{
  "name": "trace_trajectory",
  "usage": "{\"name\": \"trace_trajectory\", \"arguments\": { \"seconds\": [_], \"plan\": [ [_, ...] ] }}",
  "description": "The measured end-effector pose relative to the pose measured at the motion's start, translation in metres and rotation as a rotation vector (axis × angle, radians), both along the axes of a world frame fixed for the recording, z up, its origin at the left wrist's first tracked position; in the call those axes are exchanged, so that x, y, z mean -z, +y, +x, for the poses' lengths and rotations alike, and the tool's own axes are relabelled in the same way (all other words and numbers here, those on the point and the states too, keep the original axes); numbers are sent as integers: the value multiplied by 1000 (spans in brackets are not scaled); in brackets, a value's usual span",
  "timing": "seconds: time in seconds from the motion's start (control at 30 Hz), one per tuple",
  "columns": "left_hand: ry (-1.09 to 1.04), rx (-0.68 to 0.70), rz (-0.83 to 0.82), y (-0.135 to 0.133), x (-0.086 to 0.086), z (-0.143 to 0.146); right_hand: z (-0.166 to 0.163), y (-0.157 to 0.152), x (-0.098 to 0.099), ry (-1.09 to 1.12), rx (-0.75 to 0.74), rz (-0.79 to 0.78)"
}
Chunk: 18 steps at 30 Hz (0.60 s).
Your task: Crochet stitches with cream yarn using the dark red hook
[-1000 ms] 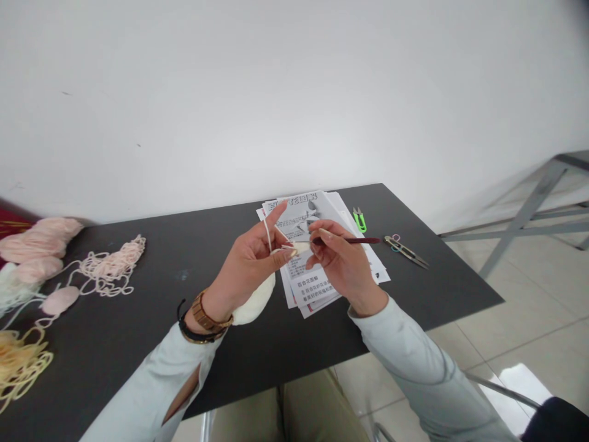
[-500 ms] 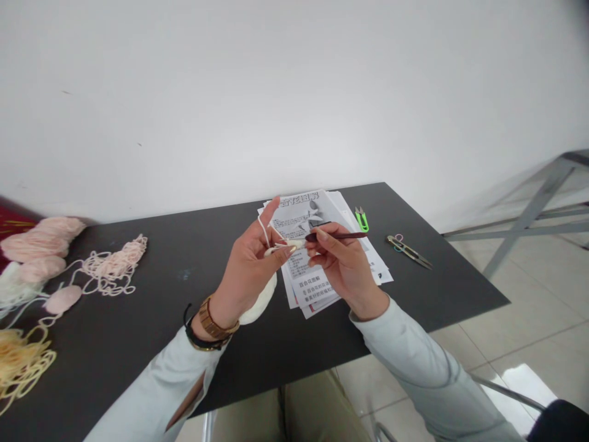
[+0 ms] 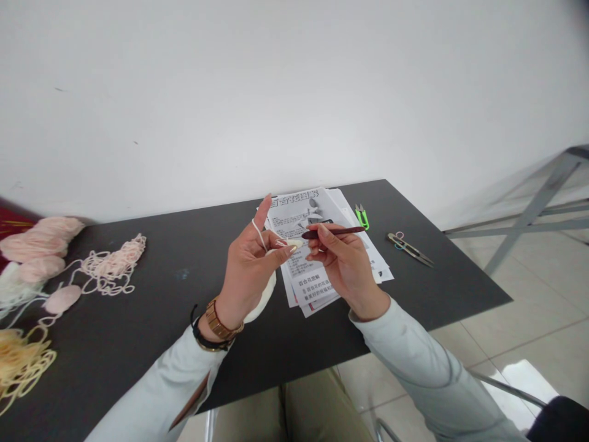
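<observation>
Between thumb and fingers, my left hand [image 3: 252, 265] pinches a small piece of white crochet work [image 3: 294, 244]. White yarn [image 3: 260, 234] loops round its raised index finger. My right hand [image 3: 340, 261] is closed on the dark brown handle of a crochet hook [image 3: 338, 231], whose tip points left toward the white piece. Whether the tip sits in a stitch is too small to tell. Beneath my left hand, partly hidden by it, is a white yarn ball [image 3: 263, 301]. Printed sheets [image 3: 317, 285] with Chinese text and a flower picture lie under both hands.
Green thread snips [image 3: 362, 217] lie by the papers' right edge, with metal snips [image 3: 411, 248] further right. On the left are pink yarn skeins [image 3: 41, 245], a loose pink tangle [image 3: 115, 264] and yellow yarn [image 3: 23, 365]. The black table [image 3: 184, 331] meets a white wall behind.
My left index finger has shifted slightly left and stands straighter. The hook has moved a little left and its handle tilts slightly differently. Both hands keep their hold.
</observation>
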<state>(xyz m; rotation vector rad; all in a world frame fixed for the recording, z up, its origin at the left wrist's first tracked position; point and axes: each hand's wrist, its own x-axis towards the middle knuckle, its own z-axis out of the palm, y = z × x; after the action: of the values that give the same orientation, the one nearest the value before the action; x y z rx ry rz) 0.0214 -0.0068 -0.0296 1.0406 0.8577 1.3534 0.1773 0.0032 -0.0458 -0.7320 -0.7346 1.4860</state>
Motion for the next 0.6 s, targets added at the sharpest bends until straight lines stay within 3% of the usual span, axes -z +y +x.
{"name": "trace_trajectory", "arguments": {
  "seconds": [0.2,0.4,0.6],
  "plan": [
    [17,-19,9,-1,1,1,-2,-2,0,-23,44,12],
    [80,-73,35,-3,0,5,-4,-5,2,-106,141,149],
    [309,-195,171,-3,8,3,-7,-5,3,-178,187,180]
  ]
}}
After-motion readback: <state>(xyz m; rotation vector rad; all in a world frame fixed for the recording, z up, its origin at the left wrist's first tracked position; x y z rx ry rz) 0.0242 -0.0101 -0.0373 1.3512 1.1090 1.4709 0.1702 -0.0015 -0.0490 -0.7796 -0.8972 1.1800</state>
